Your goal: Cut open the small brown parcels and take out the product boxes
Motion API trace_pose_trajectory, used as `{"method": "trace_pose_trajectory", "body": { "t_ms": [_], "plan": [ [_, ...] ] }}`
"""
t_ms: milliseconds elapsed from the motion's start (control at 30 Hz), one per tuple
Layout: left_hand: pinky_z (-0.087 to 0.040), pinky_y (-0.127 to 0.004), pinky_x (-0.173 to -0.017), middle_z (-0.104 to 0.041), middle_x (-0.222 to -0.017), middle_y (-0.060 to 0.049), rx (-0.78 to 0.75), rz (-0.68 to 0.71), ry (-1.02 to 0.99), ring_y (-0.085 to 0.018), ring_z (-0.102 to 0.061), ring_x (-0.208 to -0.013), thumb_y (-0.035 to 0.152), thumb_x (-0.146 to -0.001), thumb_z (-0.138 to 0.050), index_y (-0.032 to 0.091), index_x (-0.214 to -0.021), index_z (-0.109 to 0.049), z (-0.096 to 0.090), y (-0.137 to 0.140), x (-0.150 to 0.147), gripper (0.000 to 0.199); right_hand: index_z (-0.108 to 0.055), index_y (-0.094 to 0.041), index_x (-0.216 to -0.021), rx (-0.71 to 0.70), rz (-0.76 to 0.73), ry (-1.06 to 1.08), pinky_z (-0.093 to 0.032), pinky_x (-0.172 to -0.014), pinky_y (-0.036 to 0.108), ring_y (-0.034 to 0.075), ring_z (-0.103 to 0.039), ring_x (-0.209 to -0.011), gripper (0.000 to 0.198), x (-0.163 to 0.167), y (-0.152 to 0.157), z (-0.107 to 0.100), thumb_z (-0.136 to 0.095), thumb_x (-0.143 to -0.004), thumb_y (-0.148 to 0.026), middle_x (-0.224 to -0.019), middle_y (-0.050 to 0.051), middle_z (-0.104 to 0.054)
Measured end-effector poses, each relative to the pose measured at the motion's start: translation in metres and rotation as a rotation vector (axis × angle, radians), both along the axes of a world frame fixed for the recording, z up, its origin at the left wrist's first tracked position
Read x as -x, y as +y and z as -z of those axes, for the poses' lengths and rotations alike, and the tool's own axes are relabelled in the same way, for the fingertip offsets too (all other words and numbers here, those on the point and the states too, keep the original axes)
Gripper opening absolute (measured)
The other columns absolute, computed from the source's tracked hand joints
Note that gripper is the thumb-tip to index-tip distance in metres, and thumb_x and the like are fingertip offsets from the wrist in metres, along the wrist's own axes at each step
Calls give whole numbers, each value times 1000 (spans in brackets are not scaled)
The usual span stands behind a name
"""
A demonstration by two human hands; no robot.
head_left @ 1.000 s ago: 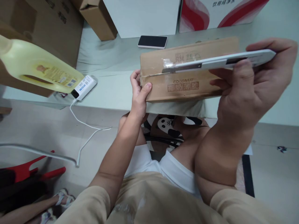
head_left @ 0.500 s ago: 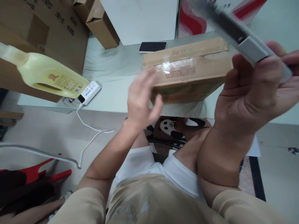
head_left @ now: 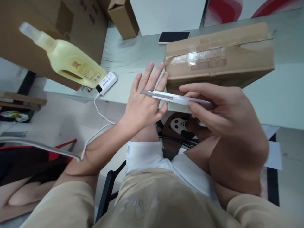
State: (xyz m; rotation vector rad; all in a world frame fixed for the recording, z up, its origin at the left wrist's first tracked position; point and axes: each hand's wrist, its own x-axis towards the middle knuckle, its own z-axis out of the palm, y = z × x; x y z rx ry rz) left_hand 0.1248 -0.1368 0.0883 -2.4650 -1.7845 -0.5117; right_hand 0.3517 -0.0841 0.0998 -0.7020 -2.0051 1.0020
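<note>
Slim white knife with a thin grey blade [head_left: 178, 98]: up in the air, its tip over the back of the left hand [head_left: 143, 106]; I can't tell if they touch.
Right hand [head_left: 225, 110]: thumb and fingers pinch the knife's handle.
Left hand: spread wide, holding nothing, fingertips right by one end of the long brown cardboard box [head_left: 220, 58].
Box: on the pale green table [head_left: 287, 95], with clear shiny tape on it.
Behind the box: a flat black phone with a white edge [head_left: 174, 37].
Left side: a big yellow plastic bottle [head_left: 73, 63], next to a small white block [head_left: 108, 83] with a white cord [head_left: 98, 109].
</note>
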Motion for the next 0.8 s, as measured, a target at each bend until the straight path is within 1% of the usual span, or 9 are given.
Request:
{"method": "trace_pose_trajectory", "body": {
  "t_ms": [67,167,233,333,400,533,700,767,800],
  "plan": [
    [-14,-59,-131,-24,-172,-11,42,-71,72,-37,-17,-162,44,-90,-59,20,-160,-32,-5,-2,-3,79,-77,-30,-112,-20,-61,-48,-55,-64,23,13,-71,-71,26,3,0,0,-66,-90,-23,-85,-3,-78],
    [-13,-55,-133,-23,-173,-4,104,-151,130,-32,-15,-163,43,-91,-54,24,-161,-33,-13,-3,-8,76,-79,-27,-110,-72,-99,-99,-49,-57,21,9,-63,-60,24,7,-2,0,-62,-93,-21,-75,-3,-75],
    [-14,-55,-133,-23,-172,-1,120,-161,158,-31,-15,-163,44,-90,-53,26,-162,-32,-14,-2,-9,77,-79,-27,-111,-96,-119,-102,-46,-54,20,8,-60,-55,27,7,-2,0,-62,-92,-19,-69,-5,-72],
    [-15,-58,-132,-22,-172,-5,95,-133,229,-34,-16,-162,45,-90,-50,19,-163,-30,-11,-3,-7,80,-79,-29,-113,-97,-136,-101,-45,-52,21,8,-57,-52,29,6,-2,2,-63,-91,-19,-66,-5,-71],
    [-17,-60,-130,-23,-172,-10,66,-132,263,-36,-18,-162,45,-92,-49,14,-163,-29,-8,-3,-5,80,-80,-30,-111,-89,-144,-102,-45,-52,21,9,-58,-53,28,6,-1,2,-65,-90,-19,-70,-5,-74],
    [-16,-58,-131,-23,-172,-10,89,-178,194,-36,-17,-162,52,-92,-50,17,-162,-33,-6,0,-1,80,-81,-30,-108,-81,-153,-104,-49,-54,22,11,-63,-58,25,9,-1,1,-67,-89,-21,-81,-3,-79],
    [-10,-57,-132,-23,-173,-7,60,-160,99,-34,-14,-163,59,-89,-53,26,-161,-32,-3,4,7,82,-82,-29,-104,-48,-153,-82,-49,-54,22,10,-63,-56,22,11,-3,1,-70,-87,-21,-79,-3,-79],
    [-9,-57,-132,-22,-173,-8,73,-152,88,-35,-13,-163,61,-90,-53,25,-160,-33,-2,5,9,82,-82,-28,-104,-30,-165,-84,-49,-54,21,10,-63,-56,21,10,-4,0,-70,-88,-22,-76,-3,-78],
    [-9,-58,-132,-21,-174,-10,85,-150,95,-37,-12,-163,60,-90,-53,22,-160,-33,-1,5,9,82,-81,-28,-104,-23,-175,-87,-48,-54,21,10,-63,-57,21,9,-4,-1,-69,-88,-22,-75,-3,-77]
  ]
}}
